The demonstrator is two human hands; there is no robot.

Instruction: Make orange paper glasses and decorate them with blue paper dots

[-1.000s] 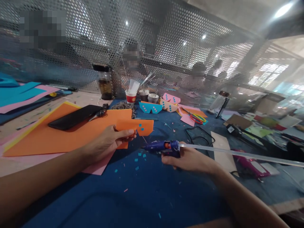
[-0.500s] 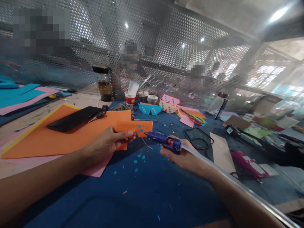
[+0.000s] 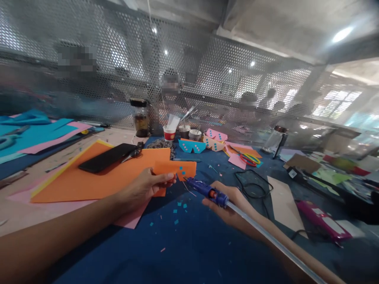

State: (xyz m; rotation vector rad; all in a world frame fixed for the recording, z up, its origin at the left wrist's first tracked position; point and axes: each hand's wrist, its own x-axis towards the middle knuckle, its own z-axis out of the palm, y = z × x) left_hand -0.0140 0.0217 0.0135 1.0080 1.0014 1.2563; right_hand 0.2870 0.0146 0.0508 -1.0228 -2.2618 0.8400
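In the head view, my left hand (image 3: 156,182) is closed on an orange paper cutout (image 3: 189,167), pinching its lower edge between thumb and fingers. Small blue squares sit on the cutout's face. My right hand (image 3: 226,199) wraps around a blue glue gun (image 3: 204,188), and a long clear glue stick (image 3: 266,232) runs out of its back. The gun's nozzle points left, close to the lower edge of the cutout; whether they touch I cannot tell. Loose blue paper squares (image 3: 175,211) lie on the blue table (image 3: 195,252) below.
Orange sheets (image 3: 118,185) with a black phone (image 3: 106,157) and snips on top lie left. Behind stand a jar (image 3: 140,118), paper cups (image 3: 169,133) and a blue paper mask (image 3: 192,146). Scissors (image 3: 250,159), a black cable (image 3: 253,195) and a magenta device (image 3: 322,221) are right.
The view has tilted up and turned slightly left, so everything sits lower and farther right. Both hands keep their holds, with the nozzle still close to the orange cutout.
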